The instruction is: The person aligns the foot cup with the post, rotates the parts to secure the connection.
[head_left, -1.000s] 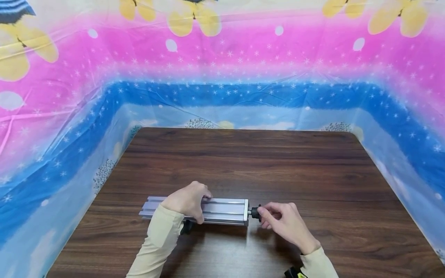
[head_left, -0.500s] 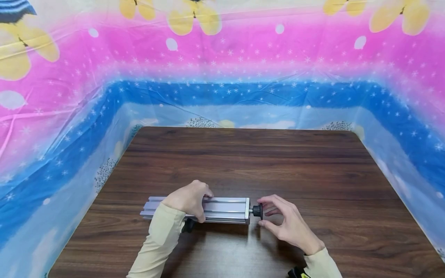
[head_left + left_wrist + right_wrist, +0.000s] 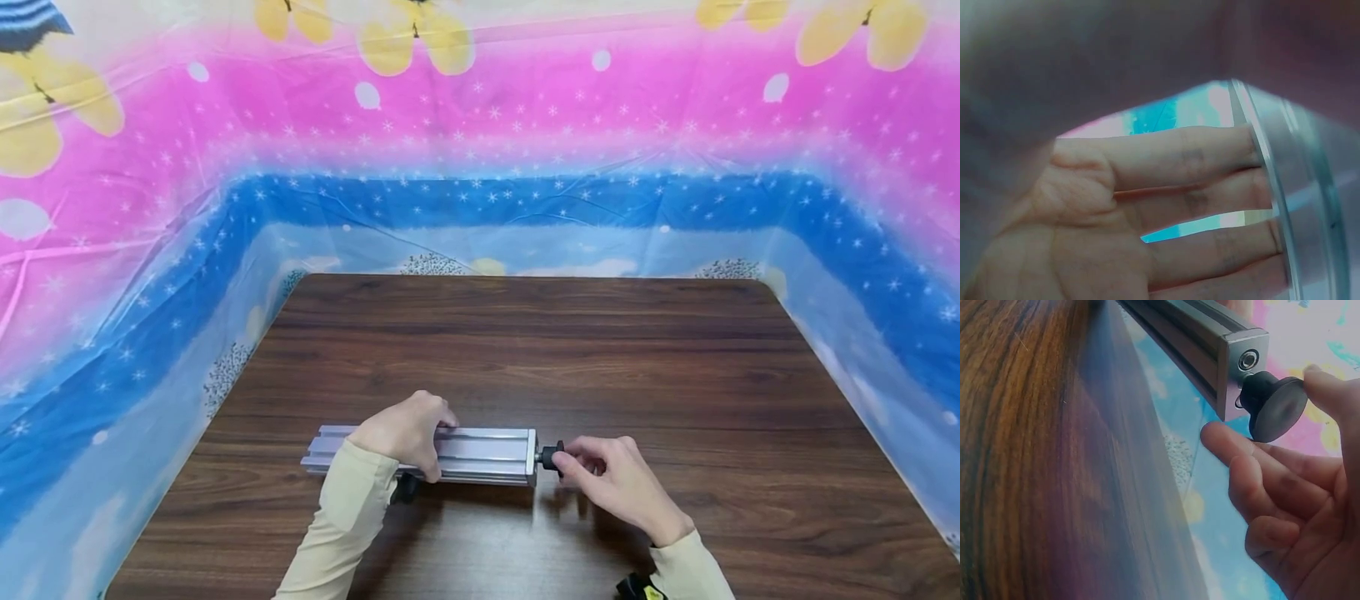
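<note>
A silver aluminium profile (image 3: 487, 454) with lengthwise grooves lies across the front of the table, held slightly above or resting on it; I cannot tell which. My left hand (image 3: 405, 429) grips it from above, thumb on the near side and fingers over the far side. From the profile's right end plate (image 3: 1244, 387) a black round knob (image 3: 551, 457) sticks out on a short metal stem. My right hand (image 3: 618, 483) pinches this knob between thumb and fingers. In the right wrist view the thumb touches the rim of the knob, and a socket-head bolt (image 3: 1248, 360) sits beside the stem.
The dark wood-grain table (image 3: 525, 350) extends behind and to both sides of the profile. A printed cloth (image 3: 480, 200) in pink and blue encloses its back and sides. A black object (image 3: 405, 488) shows under the left wrist; a black-and-yellow device (image 3: 637, 587) is by the right sleeve.
Half a second ago the right thumb and fingers were spread around the knob; now they are closed on it, as one second ago. The left hand and profile have hardly moved.
</note>
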`<state>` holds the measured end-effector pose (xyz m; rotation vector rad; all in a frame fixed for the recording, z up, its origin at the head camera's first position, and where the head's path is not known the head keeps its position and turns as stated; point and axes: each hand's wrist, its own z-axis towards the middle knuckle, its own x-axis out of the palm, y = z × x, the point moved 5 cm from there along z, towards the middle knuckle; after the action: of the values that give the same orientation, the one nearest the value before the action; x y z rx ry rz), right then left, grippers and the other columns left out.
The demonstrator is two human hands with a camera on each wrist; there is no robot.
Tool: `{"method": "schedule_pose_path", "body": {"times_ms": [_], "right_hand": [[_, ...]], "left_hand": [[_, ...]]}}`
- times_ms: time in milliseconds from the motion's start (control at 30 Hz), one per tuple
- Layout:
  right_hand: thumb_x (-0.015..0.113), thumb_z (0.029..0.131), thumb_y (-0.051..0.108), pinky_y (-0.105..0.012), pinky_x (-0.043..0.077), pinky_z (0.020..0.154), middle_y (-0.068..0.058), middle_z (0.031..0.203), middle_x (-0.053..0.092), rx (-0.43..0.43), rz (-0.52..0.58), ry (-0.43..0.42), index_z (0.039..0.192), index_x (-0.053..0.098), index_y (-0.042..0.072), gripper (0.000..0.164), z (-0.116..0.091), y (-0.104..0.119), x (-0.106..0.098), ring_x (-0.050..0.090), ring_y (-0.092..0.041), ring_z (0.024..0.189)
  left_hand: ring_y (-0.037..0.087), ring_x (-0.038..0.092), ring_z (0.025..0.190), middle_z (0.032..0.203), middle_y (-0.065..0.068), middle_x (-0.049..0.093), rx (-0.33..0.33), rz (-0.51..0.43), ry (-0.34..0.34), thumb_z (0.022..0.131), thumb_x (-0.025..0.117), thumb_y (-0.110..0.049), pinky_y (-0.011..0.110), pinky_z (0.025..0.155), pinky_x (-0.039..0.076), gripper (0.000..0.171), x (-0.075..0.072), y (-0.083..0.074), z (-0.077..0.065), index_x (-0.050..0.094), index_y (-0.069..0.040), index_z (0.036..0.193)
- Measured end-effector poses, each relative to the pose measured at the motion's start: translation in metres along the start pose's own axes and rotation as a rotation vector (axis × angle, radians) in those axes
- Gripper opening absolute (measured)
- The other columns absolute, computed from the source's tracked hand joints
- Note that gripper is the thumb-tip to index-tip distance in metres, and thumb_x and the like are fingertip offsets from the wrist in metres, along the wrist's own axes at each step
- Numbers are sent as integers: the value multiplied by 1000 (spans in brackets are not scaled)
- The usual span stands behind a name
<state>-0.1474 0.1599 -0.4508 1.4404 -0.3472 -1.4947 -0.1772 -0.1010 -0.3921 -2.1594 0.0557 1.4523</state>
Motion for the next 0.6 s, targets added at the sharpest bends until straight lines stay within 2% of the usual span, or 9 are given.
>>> {"method": "schedule_pose_path", "body": {"times_ms": [67, 133, 267, 367, 467, 600], "right_hand": [[65, 99, 32, -22, 48, 53, 9, 73, 74, 15, -9, 15, 97, 74, 18, 17, 0, -1, 0, 64, -4, 60], [68, 97, 31, -22, 50, 55, 7, 78, 74, -7, -15, 6, 106, 73, 15, 19, -2, 1, -2, 64, -2, 63], [83, 84, 21, -24, 57, 67, 3, 107, 72, -133, 11, -35, 130, 62, 16, 50, -4, 7, -6, 67, -3, 80], [87, 78, 9, -26, 59, 75, -3, 121, 68, -226, 59, -52, 135, 59, 18, 64, -4, 14, -9, 69, -10, 92], [85, 79, 3, -27, 59, 78, -3, 119, 68, -281, 72, -66, 131, 61, 17, 59, -3, 18, -11, 70, -13, 92], [81, 83, 6, -26, 59, 75, 2, 104, 73, -284, 56, -94, 126, 65, 15, 46, -1, 21, -13, 70, -8, 84]], "left_hand": [[16, 55, 91, 107, 6, 69, 5, -1, 0, 54, 92, 0, 34, 79, 52, 57, 0, 0, 0, 77, -3, 109], [17, 54, 90, 106, 5, 68, 9, 0, 1, 55, 92, 0, 34, 78, 52, 56, 0, -1, 0, 77, -4, 109], [17, 53, 89, 103, 4, 68, 23, 5, -4, 56, 92, -1, 34, 77, 51, 54, -2, -1, -1, 77, -4, 108], [16, 53, 87, 101, 4, 68, 46, 10, -12, 56, 91, -1, 33, 75, 51, 51, -3, -2, -1, 77, -5, 105], [16, 52, 83, 96, 3, 66, 71, 14, -16, 55, 91, -2, 32, 71, 50, 49, -5, -3, -1, 78, -5, 102], [15, 49, 78, 88, 1, 62, 106, 24, -19, 55, 90, -3, 29, 67, 47, 43, -6, -5, -2, 77, -7, 96]]}}
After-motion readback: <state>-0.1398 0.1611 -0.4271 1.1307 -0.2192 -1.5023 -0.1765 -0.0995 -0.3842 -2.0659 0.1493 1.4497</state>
